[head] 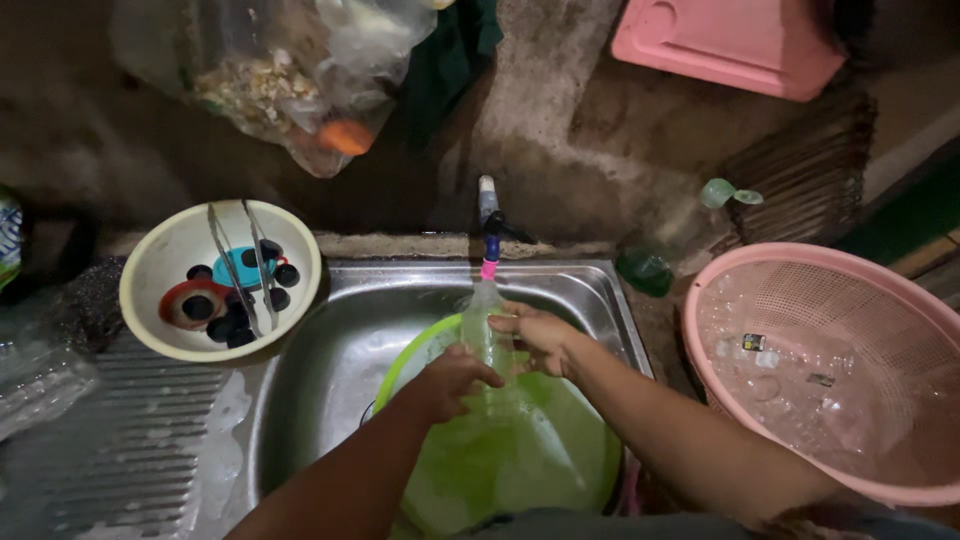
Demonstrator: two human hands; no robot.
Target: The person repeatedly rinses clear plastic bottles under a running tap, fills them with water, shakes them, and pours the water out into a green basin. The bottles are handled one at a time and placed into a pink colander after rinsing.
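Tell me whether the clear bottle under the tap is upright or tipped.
Upright: the clear bottle stands with its mouth just under the tap, gripped by the left hand and right hand over the green basin.

head cam | looks steeply down, facing the wall | close above sink point(330, 350) | single view, nothing shared

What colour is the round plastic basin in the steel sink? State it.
Bright green round plastic basin, clearest in the head view.
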